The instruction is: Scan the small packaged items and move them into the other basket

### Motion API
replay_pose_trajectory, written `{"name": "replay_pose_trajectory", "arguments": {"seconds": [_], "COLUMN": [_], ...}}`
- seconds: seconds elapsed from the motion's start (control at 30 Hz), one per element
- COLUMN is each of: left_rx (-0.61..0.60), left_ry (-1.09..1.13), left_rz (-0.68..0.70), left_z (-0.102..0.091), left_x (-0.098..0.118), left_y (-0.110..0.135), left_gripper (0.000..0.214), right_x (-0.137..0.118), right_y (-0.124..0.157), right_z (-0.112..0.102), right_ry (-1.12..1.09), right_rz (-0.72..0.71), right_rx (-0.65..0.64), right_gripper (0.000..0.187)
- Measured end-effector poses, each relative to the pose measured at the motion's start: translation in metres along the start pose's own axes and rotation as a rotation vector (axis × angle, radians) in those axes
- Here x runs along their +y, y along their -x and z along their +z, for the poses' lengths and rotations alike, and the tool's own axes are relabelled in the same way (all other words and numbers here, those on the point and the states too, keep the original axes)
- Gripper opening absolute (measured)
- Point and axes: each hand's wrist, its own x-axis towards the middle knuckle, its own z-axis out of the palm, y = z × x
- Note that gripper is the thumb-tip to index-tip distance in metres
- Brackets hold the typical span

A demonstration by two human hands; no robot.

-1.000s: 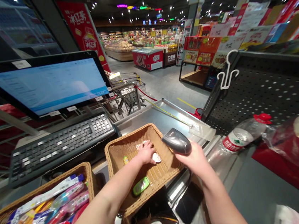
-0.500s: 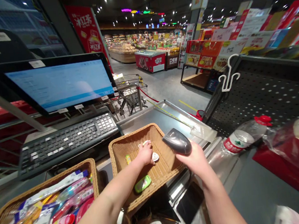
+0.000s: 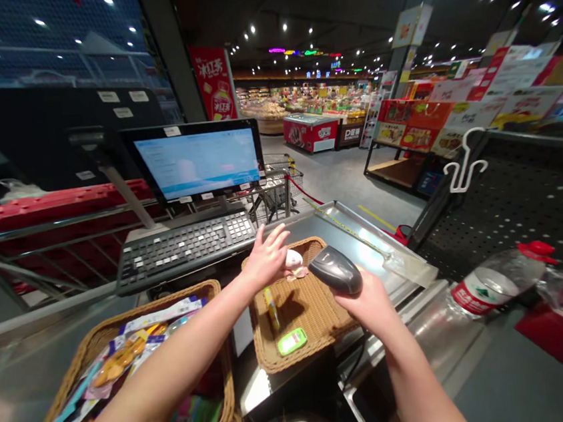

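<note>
My right hand (image 3: 368,299) is wrapped around a dark grey barcode scanner (image 3: 334,269), its head pointing left over a wicker basket (image 3: 319,331). Across from it, my left hand (image 3: 269,258) is above the basket's far left side, with several fingers stretched out. A small white item with a pinkish part (image 3: 293,259) sits against its palm side, close in front of the scanner; the lower fingers gripping it are partly hidden. Inside the basket lie a green and white packet (image 3: 292,341) and a slim yellow item (image 3: 272,309).
To the left stands a second wicker basket (image 3: 223,378) full of colourful packaged goods. Behind are a keyboard (image 3: 185,247) and a monitor (image 3: 200,162). A metal counter (image 3: 354,230) extends ahead. A large clear bottle (image 3: 490,286) with a red cap lies at right, below a white hanger (image 3: 463,168).
My left hand has come up out of the basket with the small white item. The scanner stays in my right hand. The view has swung left, showing more of the monitor side.
</note>
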Motion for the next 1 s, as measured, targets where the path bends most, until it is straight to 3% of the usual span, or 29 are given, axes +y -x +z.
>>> {"name": "replay_pose_trajectory", "arguments": {"seconds": [0.27,0.43,0.7,1.0], "left_rx": [0.083,0.111,0.119,0.11], "left_ry": [-0.152,-0.213,-0.273,-0.293], "left_rz": [-0.125,-0.187,-0.29,-0.352], "left_z": [-0.073,-0.103,-0.124,-0.13], "left_x": [-0.046,-0.064,-0.082,-0.094], "left_y": [0.061,0.102,0.157,0.192], "left_gripper": [0.031,0.029,0.029,0.033], "right_x": [-0.059,-0.098,-0.139,-0.168], "right_y": [-0.004,0.0,0.013,0.021], "right_z": [0.031,0.05,0.077,0.086], "right_ry": [0.029,0.006,0.027,0.028], "right_rz": [-0.163,-0.245,-0.316,-0.377], "right_rx": [-0.059,-0.104,-0.219,-0.254], "right_gripper": [0.015,0.015,0.014,0.008]}}
